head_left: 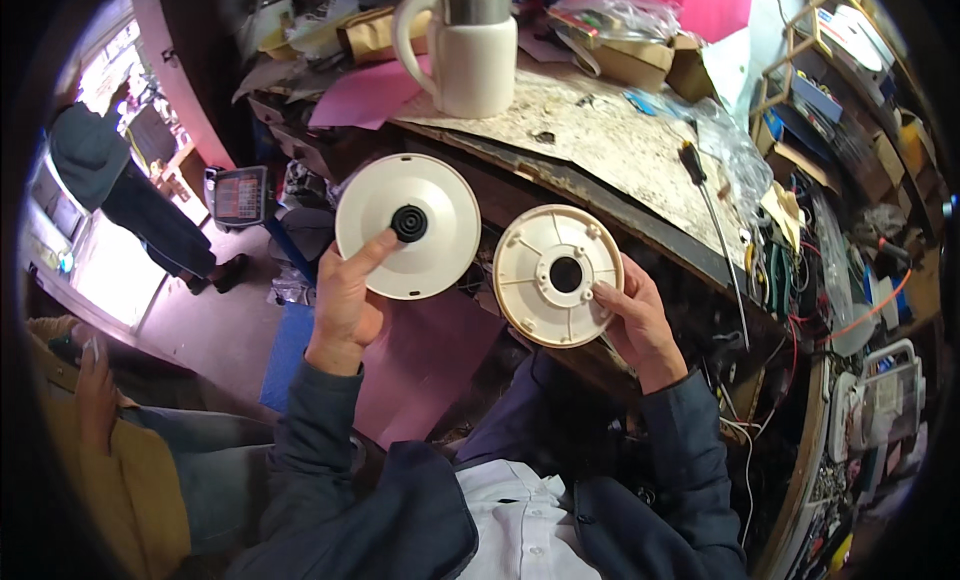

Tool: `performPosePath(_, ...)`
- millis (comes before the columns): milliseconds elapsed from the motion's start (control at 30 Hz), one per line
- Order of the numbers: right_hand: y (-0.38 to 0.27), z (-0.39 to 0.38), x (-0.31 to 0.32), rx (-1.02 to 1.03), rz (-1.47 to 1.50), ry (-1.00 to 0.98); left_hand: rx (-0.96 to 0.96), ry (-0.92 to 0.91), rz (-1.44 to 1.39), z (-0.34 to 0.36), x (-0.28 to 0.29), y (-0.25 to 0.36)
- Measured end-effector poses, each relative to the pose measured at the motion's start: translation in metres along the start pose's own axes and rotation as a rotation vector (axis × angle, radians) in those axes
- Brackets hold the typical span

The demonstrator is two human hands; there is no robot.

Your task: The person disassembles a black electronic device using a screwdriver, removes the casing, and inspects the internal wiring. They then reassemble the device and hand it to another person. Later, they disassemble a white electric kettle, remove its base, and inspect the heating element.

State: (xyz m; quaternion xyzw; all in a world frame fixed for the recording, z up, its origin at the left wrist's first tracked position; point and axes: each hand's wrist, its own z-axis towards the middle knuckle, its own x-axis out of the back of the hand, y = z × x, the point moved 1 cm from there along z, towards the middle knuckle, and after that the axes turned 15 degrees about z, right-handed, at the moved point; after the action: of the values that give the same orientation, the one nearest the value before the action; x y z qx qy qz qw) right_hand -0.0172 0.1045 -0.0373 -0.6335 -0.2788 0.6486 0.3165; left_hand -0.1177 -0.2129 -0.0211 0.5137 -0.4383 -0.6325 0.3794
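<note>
My left hand [345, 305] is closed on the edge of a white round kettle base [440, 255], its thumb beside the black ringed connector in the middle. Two small dark slots show near the disc's rim. My right hand [640, 320] grips a second part by its right edge, a cream round base cover [525, 300] with ribs, small posts and a round hole at its centre. Both parts are held up side by side, apart, in front of the bench edge. A cream electric kettle [475, 65] with a curved handle stands upright on the bench beyond them.
The worn bench top [600, 145] carries a screwdriver [715, 210], plastic bags and a cardboard box [630, 62]. Cluttered tools and wires line the right side. At lower left sits a person in a yellow top [140, 480]; another person [130, 190] stands by the doorway.
</note>
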Motion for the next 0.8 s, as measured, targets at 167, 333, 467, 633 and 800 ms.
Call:
performPosePath(167, -0.002, -0.007, 0.003, 0.012, 0.017, 0.039, 0.047, -0.019, 0.008, -0.003, -0.007, -0.010)
performPosePath(333, -0.003, -0.009, 0.009, 0.018, 0.033, 0.018, 0.088, -0.009, -0.072, -0.001, -0.016, -0.011)
performPosePath(467, -0.013, -0.010, 0.020, 0.049, 0.033, -0.003, 0.105, -0.033, -0.148, 0.027, -0.025, 0.003)
performPosePath(633, -0.035, -0.016, 0.055, 0.112, 0.171, 0.013, 0.011, -0.139, -0.141, 0.048, -0.065, 0.074)
performPosePath(800, -0.038, -0.020, 0.077, 0.173, 0.325, 0.002, -0.296, -0.549, -0.368, 0.082, -0.100, 0.163)
